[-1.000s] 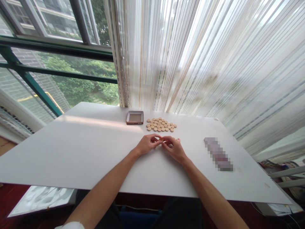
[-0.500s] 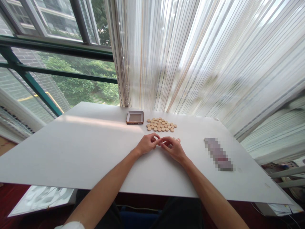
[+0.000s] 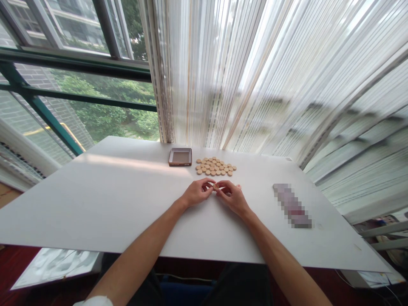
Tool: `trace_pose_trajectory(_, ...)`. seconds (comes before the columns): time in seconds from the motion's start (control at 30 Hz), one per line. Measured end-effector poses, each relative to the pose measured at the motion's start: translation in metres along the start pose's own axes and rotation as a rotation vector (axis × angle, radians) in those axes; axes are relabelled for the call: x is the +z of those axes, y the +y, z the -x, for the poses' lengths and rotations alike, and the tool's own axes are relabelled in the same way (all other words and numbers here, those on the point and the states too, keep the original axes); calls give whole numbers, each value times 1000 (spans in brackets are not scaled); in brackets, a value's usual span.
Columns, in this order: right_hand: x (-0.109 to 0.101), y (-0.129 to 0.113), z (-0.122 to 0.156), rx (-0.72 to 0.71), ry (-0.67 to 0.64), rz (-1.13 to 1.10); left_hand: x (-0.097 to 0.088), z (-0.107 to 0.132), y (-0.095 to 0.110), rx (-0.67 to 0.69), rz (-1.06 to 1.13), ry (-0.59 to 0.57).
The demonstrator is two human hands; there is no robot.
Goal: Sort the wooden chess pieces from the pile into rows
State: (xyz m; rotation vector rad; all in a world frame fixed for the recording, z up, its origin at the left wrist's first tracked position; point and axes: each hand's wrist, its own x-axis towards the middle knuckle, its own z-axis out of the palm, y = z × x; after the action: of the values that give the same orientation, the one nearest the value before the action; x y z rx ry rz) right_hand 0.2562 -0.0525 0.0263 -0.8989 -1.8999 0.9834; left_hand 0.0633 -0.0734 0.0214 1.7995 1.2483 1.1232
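Between the fingertips of my two hands is a round wooden Chinese chess piece (image 3: 216, 186) with a red mark on its upper face. My left hand (image 3: 195, 192) pinches it from the left, and my right hand (image 3: 234, 198) grips the opposite side. Just beyond them lie several plain-faced wooden discs (image 3: 218, 173), bunched in loose rows. Another piece with a red mark (image 3: 239, 186) pokes out behind my right hand, which partly hides it.
A shallow open box (image 3: 180, 164) stands left of the discs, near the back of the white table (image 3: 111, 204). To the right lies a long pixelated object (image 3: 291, 206). A striped curtain (image 3: 204, 85) hangs along the far edge, beside a window.
My fingers have shifted slightly apart, and the piece between them now shows its red mark. The discs and the box stay where they were. The curtain at the right has swayed.
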Motion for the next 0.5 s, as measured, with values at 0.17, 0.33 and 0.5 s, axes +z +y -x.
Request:
trace_pose_trajectory(0.17, -1, 4, 0, -22, -6, -14, 0, -1, -2, 0, 1, -18)
trace_pose_trajectory(0.33, -1, 6, 0, -23, -13, -34, 1, -1, -5, 13, -14, -3)
trace_pose_trajectory(0.5, -1, 8, -1, -14, 4, -7, 2, 1, -6, 48, -69, 12)
